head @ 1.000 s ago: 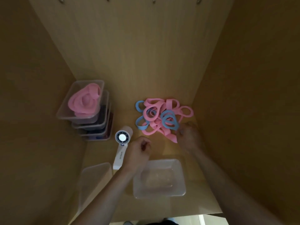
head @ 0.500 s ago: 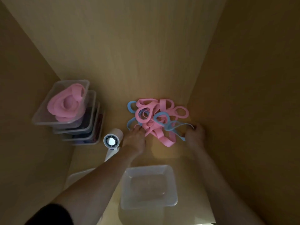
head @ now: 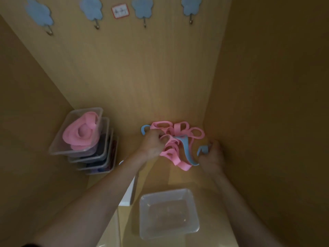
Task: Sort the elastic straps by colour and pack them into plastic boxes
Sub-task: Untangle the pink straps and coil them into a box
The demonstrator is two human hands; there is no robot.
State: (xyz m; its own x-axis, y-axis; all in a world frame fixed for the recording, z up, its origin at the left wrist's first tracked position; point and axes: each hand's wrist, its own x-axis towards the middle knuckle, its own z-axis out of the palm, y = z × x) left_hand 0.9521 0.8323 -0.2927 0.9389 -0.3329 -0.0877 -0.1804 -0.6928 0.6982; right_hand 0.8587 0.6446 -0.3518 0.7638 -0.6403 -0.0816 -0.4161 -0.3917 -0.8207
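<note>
— What is the left hand doing?
— Its fingers are curled into the pink straps. It grips a loop on the left side of the pile.

— And the right hand?
— It grasps a blue strap at the pile's right edge, close to the right wall. The strap curves from the fingers down beside the pink ones and up into the pile.

— Where does the pile lie?
— On the floor of the cupboard, in the back right corner, near the back wall. A blue loop sticks out at its far left, just beyond the left hand.

— And the boxes?
— A clear box sits on the floor nearer the person, between the two forearms and well apart from the pile. A stack of boxes stands by the left wall. The top box holds a pink bundle. What fills the lower ones is too dark to tell.

— Anything else?
— A white object shows between the stack and the clear box, mostly hidden under the left forearm. Four hooks on blue cloud shapes hang on the back wall, with a small red-edged label between the second and third.
</note>
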